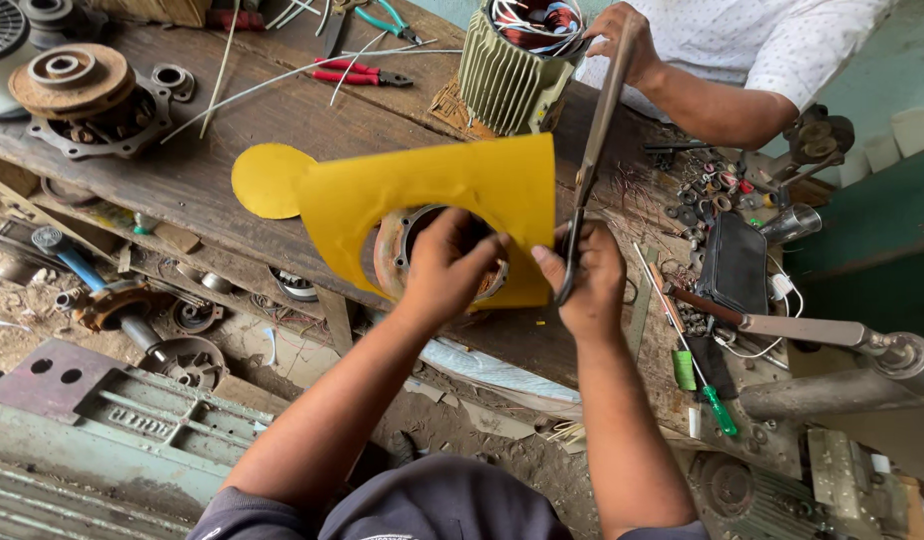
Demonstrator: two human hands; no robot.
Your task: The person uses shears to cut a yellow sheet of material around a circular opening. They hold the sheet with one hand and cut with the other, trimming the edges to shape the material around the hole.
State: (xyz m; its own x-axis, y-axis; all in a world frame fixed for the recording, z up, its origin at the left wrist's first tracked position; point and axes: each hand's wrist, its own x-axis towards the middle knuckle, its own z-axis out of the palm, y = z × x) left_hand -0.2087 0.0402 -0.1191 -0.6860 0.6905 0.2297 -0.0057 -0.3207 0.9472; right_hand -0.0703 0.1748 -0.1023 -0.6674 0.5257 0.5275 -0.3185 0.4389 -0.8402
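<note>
My left hand (447, 262) grips a rusty metal ring (392, 250) together with a yellow paper sheet (452, 185) laid over it; the sheet has a round cut-out and a round flap at its left. My right hand (582, 275) holds large scissors (592, 150) whose blades point up and away, at the sheet's right edge. Across the wooden bench (232, 150), another person's hand (622, 40) rests on a ribbed green motor housing (507, 70) with coloured wires inside.
Red-handled pliers (357, 75), green-handled pliers (387, 20) and thin white strips lie on the bench. A pulley assembly (77, 90) sits far left. Small nuts and washers (707, 190), a black pouch (734, 265), a green screwdriver (707, 385) and a hammer (782, 325) lie at right. Machine parts litter the floor.
</note>
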